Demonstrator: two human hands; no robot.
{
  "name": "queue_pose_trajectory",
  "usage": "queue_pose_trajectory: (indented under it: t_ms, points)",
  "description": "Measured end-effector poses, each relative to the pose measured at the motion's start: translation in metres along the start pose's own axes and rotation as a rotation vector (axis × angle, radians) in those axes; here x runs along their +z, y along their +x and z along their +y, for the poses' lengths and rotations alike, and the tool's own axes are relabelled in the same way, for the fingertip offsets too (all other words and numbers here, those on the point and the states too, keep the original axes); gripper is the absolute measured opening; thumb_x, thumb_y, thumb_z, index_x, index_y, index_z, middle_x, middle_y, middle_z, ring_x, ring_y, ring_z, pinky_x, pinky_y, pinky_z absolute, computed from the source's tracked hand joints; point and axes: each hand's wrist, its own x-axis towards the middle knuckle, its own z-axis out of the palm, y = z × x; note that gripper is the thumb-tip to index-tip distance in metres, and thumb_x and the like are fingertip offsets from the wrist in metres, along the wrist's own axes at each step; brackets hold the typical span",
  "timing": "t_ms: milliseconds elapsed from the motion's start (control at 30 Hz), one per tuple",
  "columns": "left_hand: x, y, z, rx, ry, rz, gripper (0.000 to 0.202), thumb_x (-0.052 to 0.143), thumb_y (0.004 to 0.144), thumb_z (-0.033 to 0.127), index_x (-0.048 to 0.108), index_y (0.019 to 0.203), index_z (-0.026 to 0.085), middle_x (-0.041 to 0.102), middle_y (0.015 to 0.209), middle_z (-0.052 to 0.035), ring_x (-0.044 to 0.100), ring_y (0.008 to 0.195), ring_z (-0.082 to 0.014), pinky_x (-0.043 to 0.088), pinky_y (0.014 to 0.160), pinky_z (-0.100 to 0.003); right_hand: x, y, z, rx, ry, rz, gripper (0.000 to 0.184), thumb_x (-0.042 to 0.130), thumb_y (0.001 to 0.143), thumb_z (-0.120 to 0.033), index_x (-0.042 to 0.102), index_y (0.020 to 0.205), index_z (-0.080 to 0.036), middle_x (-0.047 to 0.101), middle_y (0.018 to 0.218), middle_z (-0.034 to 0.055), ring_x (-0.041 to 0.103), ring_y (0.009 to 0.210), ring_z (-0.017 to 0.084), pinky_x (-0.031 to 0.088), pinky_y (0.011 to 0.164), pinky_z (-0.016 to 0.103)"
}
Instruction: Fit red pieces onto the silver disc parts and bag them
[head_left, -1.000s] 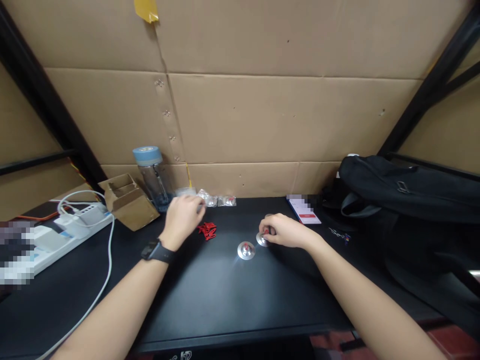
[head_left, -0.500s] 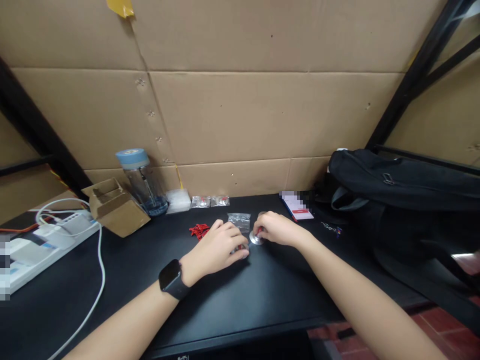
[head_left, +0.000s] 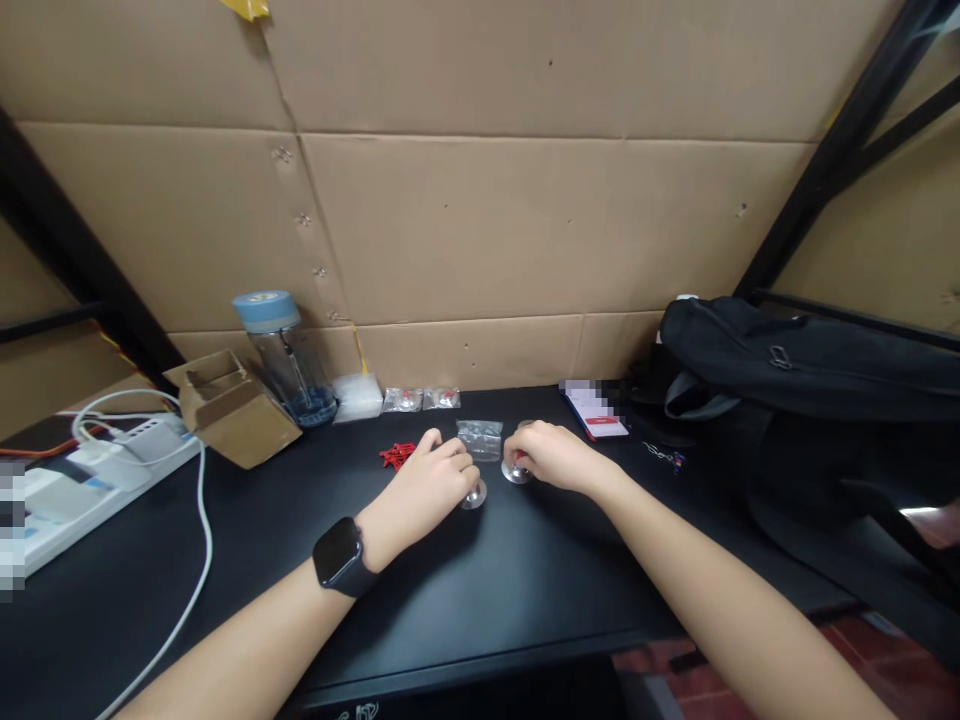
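My left hand [head_left: 427, 492] covers part of the left disc [head_left: 475, 496]; its fingertips are hidden, so I cannot tell whether they grasp it. My right hand [head_left: 556, 458] pinches the red middle of the right disc [head_left: 516, 474] and hides its far edge. Both discs are near the centre of the black table [head_left: 465, 610], just apart. The right one faces upward, almost flat; the left one's tilt is hard to judge. Being round, neither shows a clear long axis. My hand also partly hides the red pieces [head_left: 394, 457]. A cardboard wall [head_left: 465, 230] stands behind; the backpack [head_left: 810, 370] is cut off at the right.
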Motion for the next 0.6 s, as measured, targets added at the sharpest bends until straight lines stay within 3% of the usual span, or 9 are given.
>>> queue_pose_trajectory:
  t_ms: [133,267,333,467,600]
  points:
    - [0.003,-0.003,-0.007,-0.103,-0.002,0.066,0.017,0.051,0.103,0.023,0.063,0.09,0.02,0.067,0.105,-0.0069,0.054,0.109,-0.025,0.029,0.086,-0.041,-0.004,-0.004,-0.001,-0.005,0.026,0.014,0.02,0.057,0.089,-0.009,0.07,0.09,-0.024,0.073,0.096,0.0032,0.066,0.087,0.019,0.037,0.066,0.024]
    - [0.001,-0.005,-0.013,-0.273,-0.126,0.184,0.016,0.049,0.103,0.025,0.064,0.096,0.023,0.063,0.123,-0.0079,0.05,0.12,-0.0261,0.031,0.091,-0.042,-0.007,-0.005,-0.003,-0.042,0.201,0.055,0.017,0.057,0.089,-0.008,0.066,0.088,-0.023,0.07,0.089,0.0009,0.062,0.082,0.016,0.039,0.07,0.024]
    - [0.001,-0.004,-0.014,-0.349,-0.198,0.227,0.017,0.049,0.103,0.027,0.065,0.095,0.023,0.061,0.127,-0.0078,0.049,0.123,-0.0264,0.032,0.094,-0.042,-0.007,-0.003,-0.007,-0.084,0.333,0.166,0.015,0.057,0.09,-0.009,0.063,0.084,-0.021,0.068,0.085,0.0006,0.061,0.08,0.016,0.041,0.073,0.025]
    - [0.003,-0.002,-0.016,-0.512,-0.368,0.316,0.017,0.051,0.102,0.031,0.065,0.096,0.024,0.058,0.127,-0.0069,0.05,0.124,-0.0266,0.036,0.098,-0.044,-0.004,0.004,-0.015,-0.109,0.697,0.519,0.015,0.058,0.095,-0.023,0.055,0.081,-0.021,0.064,0.087,0.0022,0.059,0.079,0.016,0.046,0.075,0.028]
    - [0.009,0.002,-0.017,-0.586,-0.598,0.442,0.017,0.051,0.101,0.032,0.063,0.096,0.023,0.059,0.119,-0.0068,0.055,0.117,-0.0236,0.041,0.102,-0.043,-0.001,0.006,-0.026,-0.103,0.891,0.646,0.027,0.064,0.094,-0.034,0.049,0.076,-0.021,0.063,0.088,0.0032,0.06,0.079,0.017,0.049,0.074,0.03]
